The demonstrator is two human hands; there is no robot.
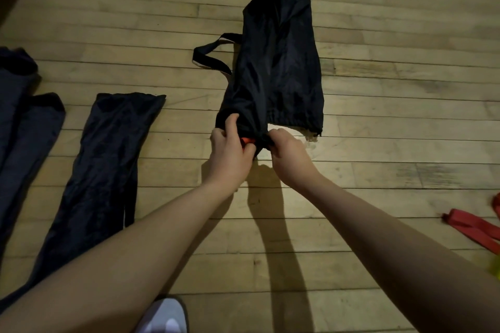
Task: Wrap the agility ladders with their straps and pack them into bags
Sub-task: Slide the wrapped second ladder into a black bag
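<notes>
Both bare forearms stretch forward over the wooden floor (378,105), hands close together at the mouth of the black bag (281,67). The left hand (230,149) pinches the bag's rim, thumb on top, with a bit of orange ladder (247,140) showing; the right hand (289,154) clutches the bunched opening. Beyond them the bag lies lengthwise on the floor, its handle strap (208,58) looped leftward.

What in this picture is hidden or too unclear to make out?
Head view, the only one:
- Contents of the black bag: its cloth covers all but an orange bit at the mouth.
- Fingertips of the left hand and right hand: curled into the bag's mouth.
- Red straps: cut off by the right edge.
- Flat dark bags: cut off at left, contents unseen.
</notes>
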